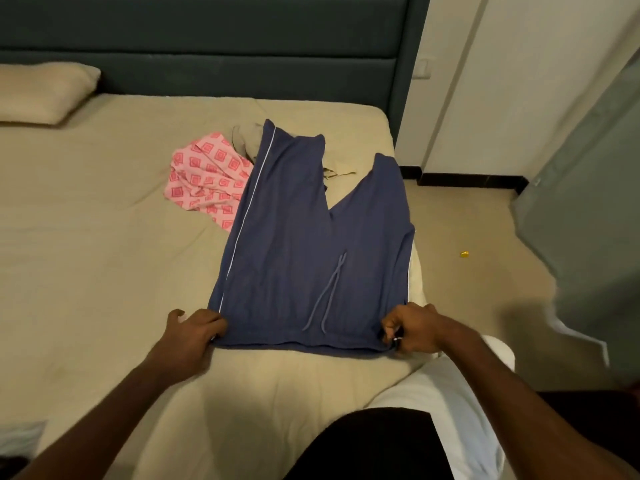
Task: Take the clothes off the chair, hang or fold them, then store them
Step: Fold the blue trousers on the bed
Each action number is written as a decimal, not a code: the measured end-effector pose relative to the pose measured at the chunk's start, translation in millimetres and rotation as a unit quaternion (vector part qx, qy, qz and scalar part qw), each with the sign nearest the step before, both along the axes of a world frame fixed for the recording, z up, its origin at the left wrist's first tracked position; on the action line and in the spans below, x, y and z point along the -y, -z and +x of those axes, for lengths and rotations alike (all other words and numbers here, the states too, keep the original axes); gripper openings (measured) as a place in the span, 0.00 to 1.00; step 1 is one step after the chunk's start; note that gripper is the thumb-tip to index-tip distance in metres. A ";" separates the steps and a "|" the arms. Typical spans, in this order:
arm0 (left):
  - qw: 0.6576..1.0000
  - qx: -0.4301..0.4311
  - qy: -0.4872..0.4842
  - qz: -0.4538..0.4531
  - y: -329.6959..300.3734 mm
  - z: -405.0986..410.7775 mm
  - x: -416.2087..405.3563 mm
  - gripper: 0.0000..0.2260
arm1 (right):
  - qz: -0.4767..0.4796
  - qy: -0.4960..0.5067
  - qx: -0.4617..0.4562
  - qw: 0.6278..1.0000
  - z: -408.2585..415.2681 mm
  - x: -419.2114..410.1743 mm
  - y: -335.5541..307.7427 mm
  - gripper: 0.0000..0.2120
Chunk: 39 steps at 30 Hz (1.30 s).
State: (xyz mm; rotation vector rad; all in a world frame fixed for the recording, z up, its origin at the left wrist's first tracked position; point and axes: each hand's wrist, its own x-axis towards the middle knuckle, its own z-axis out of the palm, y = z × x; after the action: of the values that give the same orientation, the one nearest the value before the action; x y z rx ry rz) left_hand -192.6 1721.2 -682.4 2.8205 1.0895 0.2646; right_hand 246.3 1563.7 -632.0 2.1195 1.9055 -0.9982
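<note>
Blue trousers (301, 244) with a white side stripe and a drawstring lie spread flat on the bed, waistband toward me, legs pointing to the headboard. My left hand (192, 329) pinches the waistband's left corner. My right hand (412, 329) grips the waistband's right corner, fingers curled round the cloth. Behind the trousers, partly under the left leg, lies a pink patterned garment (204, 178). An olive-beige garment (247, 138) peeks out beyond it. No chair is in view.
The bed (86, 220) has a beige sheet, a pillow (41, 93) at far left and a dark teal headboard (207, 46). To the right are the beige floor, a small yellow scrap (464, 253) and a grey-green panel (588, 202).
</note>
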 end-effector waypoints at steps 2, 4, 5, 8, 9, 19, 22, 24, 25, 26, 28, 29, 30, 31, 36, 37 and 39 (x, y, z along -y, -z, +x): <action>0.999 0.004 0.043 0.021 -5.9 24.8 15.0 0.14 | 0.015 0.002 0.011 1.000 2.5 0.6 -2.5 0.10; 0.995 0.028 0.091 0.018 -7.0 63.5 39.4 0.17 | 0.031 -0.010 0.023 0.999 3.5 3.4 -4.5 0.09; 0.994 0.039 0.104 0.014 -5.1 84.9 51.7 0.18 | 0.042 -0.015 0.027 0.999 2.8 5.3 -5.6 0.09; 0.995 0.029 0.100 0.006 9.7 136.1 80.3 0.19 | 0.132 -0.001 -0.002 0.991 1.5 11.2 -6.3 0.11; 0.996 0.017 0.086 0.003 14.2 145.5 86.0 0.20 | 0.177 0.016 -0.023 0.984 1.1 11.6 -6.5 0.12; 0.968 0.241 -0.036 -0.055 23.5 123.8 93.3 0.15 | 0.356 -0.073 -0.147 0.920 -66.8 -72.7 -33.0 0.14; 0.913 0.327 -0.242 -0.035 11.2 78.8 76.2 0.11 | 0.322 -0.151 -0.173 0.918 -103.5 -117.8 -40.6 0.14; 0.856 0.329 -0.392 -0.075 7.6 48.9 64.8 0.12 | 0.290 -0.191 -0.187 0.919 -134.6 -145.0 -42.0 0.14; 0.827 0.332 -0.439 -0.116 6.9 37.6 59.2 0.13 | 0.269 -0.208 -0.195 0.920 -152.1 -156.6 -42.0 0.15; 0.807 0.336 -0.461 -0.156 6.8 30.1 55.0 0.13 | 0.246 -0.222 -0.200 0.922 -168.6 -166.4 -41.0 0.16; 0.790 0.337 -0.467 -0.208 6.6 21.4 48.0 0.12 | 0.201 -0.251 -0.194 0.927 -201.3 -181.1 -33.3 0.18; 0.781 0.343 -0.468 -0.229 6.1 18.5 44.8 0.11 | 0.180 -0.262 -0.187 0.930 -216.2 -185.7 -27.0 0.20; 0.771 0.353 -0.468 -0.248 5.2 14.9 42.0 0.10 | 0.157 -0.268 -0.178 0.934 -230.9 -188.5 -19.0 0.21; 0.761 0.366 -0.466 -0.263 4.4 12.4 39.7 0.10 | 0.134 -0.273 -0.164 0.938 -242.9 -189.4 -9.9 0.24; 0.760 0.359 -0.455 -0.294 11.6 0.2 36.4 0.02 | 0.130 -0.203 -0.151 0.959 -262.7 -180.9 31.2 0.21; 0.748 0.369 -0.458 -0.306 10.4 0.7 35.0 0.01 | 0.144 -0.179 -0.161 0.960 -261.5 -179.1 34.6 0.21; 0.743 0.364 -0.457 -0.327 7.6 6.8 30.4 0.06 | 0.164 -0.141 -0.184 0.959 -257.9 -174.7 34.5 0.21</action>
State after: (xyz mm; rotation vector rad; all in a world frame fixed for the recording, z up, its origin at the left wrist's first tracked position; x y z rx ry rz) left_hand -185.8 1690.8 -689.9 1.1857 1.7420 0.7717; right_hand -11.6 1738.4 -666.5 1.8201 2.6273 -1.1415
